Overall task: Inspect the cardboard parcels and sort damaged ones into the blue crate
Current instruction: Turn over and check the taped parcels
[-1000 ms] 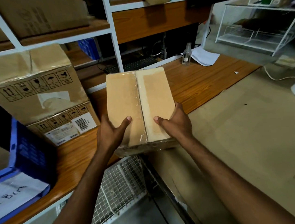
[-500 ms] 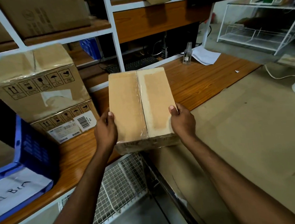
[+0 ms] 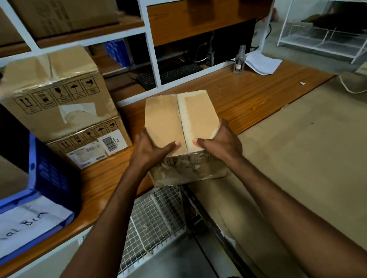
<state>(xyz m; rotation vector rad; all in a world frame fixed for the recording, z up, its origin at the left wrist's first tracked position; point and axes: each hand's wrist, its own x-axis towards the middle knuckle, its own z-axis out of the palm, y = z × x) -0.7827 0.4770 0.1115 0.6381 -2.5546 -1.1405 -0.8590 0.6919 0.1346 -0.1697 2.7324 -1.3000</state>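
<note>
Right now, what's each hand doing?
Left hand: holding the taped cardboard parcel, thumb on top.
Right hand: holding the same parcel.

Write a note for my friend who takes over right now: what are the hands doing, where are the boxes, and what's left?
Hands: the left hand and right hand both grip the parcel at its near end, thumbs on top, by the near edge of the counter.
Crate: the blue crate sits on the counter, far left.
Others: two stacked boxes stand between the crate and the parcel, untouched.
Done: the parcel is in hand for inspection; its near side looks scuffed.
Left: judge it, put it in the crate if damaged, then check the stacked boxes.
</note>
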